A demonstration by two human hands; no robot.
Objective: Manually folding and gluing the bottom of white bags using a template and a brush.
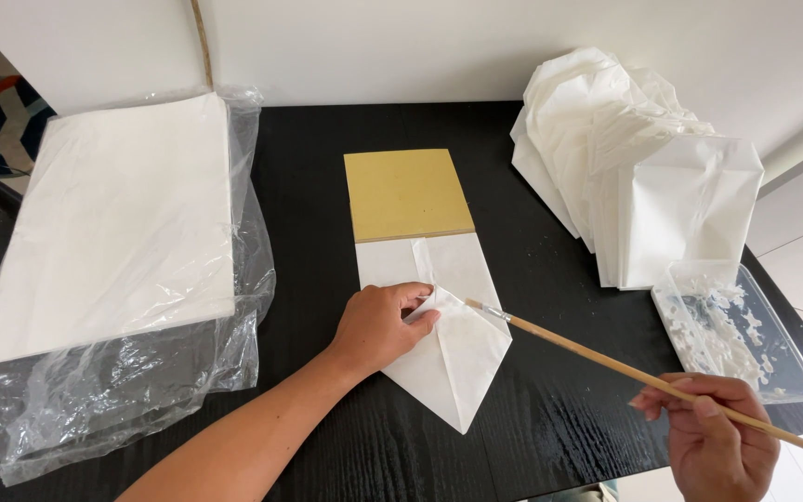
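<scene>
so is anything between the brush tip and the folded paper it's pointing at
Nothing visible does. The brush, held in the right hand, has its tip at the folded white paper, just right of the left hand pressing the fold. The glue tray and the finished stack sit off to the right.

Paper stack (118,218) left, folded sheet (448,344) centre, bag pile (643,177) behind tray (773,349) right.

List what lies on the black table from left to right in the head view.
Stack of white paper on clear plastic wrap → left hand on the folded paper bag → brush → pile of finished white bags → clear glue tray.
</scene>
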